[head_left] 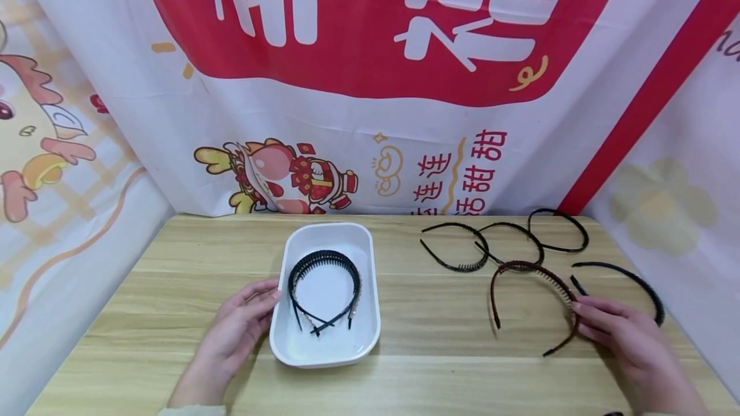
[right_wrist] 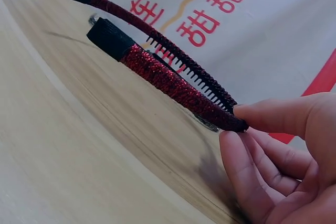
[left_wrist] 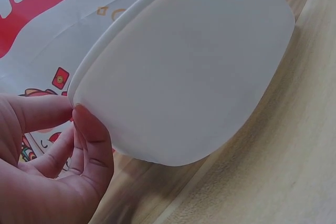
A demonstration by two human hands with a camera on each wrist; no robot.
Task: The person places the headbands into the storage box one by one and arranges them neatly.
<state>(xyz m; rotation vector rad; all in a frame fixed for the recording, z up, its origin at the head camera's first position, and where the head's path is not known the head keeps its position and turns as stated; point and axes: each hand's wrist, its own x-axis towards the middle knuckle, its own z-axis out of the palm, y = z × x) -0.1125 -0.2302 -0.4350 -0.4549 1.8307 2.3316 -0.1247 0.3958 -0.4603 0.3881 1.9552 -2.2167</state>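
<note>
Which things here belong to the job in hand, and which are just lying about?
Job in hand:
White tray, held by the left grip
Dark red headband, pinched by the right grip
Headbands inside the tray
Probably the four loose headbands too

Just about:
Printed cloth, seemingly mere backdrop
Dark thing at bottom edge, too cut off to identify

Soft, fairly even light, seemingly from above, keeps the head view bright and clear, with the cloth point(head_left: 370, 114) pale and readable. Faint, blurry-edged shadows fall on the table point(head_left: 144, 313) beside the left hand point(head_left: 237, 326), toward the near edge, and under the right hand point(head_left: 630, 339), toward the near right corner. The tray point(head_left: 324, 350) shows a slight gloss. Both wrist views are dimmer and greyer; the tray's side looks flat there, while the headband point(right_wrist: 168, 80) sparkles. In the right wrist view, the table's grain looks soft and smeared.
</note>
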